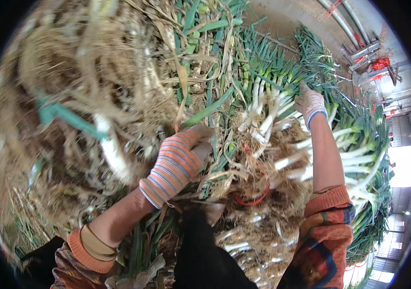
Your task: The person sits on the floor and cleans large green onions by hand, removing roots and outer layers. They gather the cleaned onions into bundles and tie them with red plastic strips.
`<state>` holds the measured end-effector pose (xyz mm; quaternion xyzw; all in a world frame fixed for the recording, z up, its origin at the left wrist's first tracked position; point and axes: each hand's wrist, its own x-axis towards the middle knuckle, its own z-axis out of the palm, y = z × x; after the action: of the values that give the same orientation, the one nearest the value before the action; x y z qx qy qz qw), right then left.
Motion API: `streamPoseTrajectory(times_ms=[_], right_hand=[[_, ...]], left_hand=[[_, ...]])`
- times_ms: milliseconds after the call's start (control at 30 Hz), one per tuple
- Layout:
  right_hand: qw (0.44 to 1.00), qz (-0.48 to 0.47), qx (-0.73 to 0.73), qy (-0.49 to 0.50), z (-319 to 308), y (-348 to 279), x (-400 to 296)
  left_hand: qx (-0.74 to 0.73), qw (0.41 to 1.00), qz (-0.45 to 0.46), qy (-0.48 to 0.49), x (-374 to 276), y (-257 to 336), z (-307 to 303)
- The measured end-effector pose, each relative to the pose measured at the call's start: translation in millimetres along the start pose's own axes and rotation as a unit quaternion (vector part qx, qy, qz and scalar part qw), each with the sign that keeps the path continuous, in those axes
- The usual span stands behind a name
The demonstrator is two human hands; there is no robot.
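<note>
My left hand [182,159], in an orange-and-white striped knit glove, is over the middle of the heap with fingers partly curled. A green leaf [210,108] and a dry tan leaf [182,81] reach up from beside its fingers; whether it grips them is unclear. My right hand [310,103], gloved too, reaches forward to the leafy part of a row of long green onions [272,115]. Its fingers touch or hover over the leaves, and its grasp is hidden. Left of my left hand, a single green onion [109,148] is blurred.
Untrimmed green onions with matted roots and dry leaves [82,61] fill the left side. Cleaned white-stemmed onions [357,155] lie in rows at right. A red tie [254,198] lies among roots near my dark-clothed leg [205,253]. Metal rails [346,25] stand at upper right.
</note>
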<state>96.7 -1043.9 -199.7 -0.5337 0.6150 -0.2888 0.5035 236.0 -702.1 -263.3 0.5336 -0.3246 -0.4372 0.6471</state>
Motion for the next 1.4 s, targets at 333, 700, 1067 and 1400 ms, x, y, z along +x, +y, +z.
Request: streamPoseTrajectory(times_ms=[333, 700, 1067, 1400], right_hand=[[0.953, 0.074, -0.278, 0.096, 4, 120, 199], [0.978, 0.149, 0.078, -0.121, 45, 136, 158], [0.960, 0.206, 0.157, -0.108, 39, 172, 183], [0.904, 0.227, 0.304, -0.199, 36, 97, 110]], left_hand=[[0.050, 0.992, 0.033, 0.111, 106, -65, 55], [0.500, 0.850, -0.165, 0.039, 285, -89, 146], [0.366, 0.862, -0.338, -0.097, 340, -125, 136], [0.056, 0.915, -0.392, -0.082, 299, -105, 95]])
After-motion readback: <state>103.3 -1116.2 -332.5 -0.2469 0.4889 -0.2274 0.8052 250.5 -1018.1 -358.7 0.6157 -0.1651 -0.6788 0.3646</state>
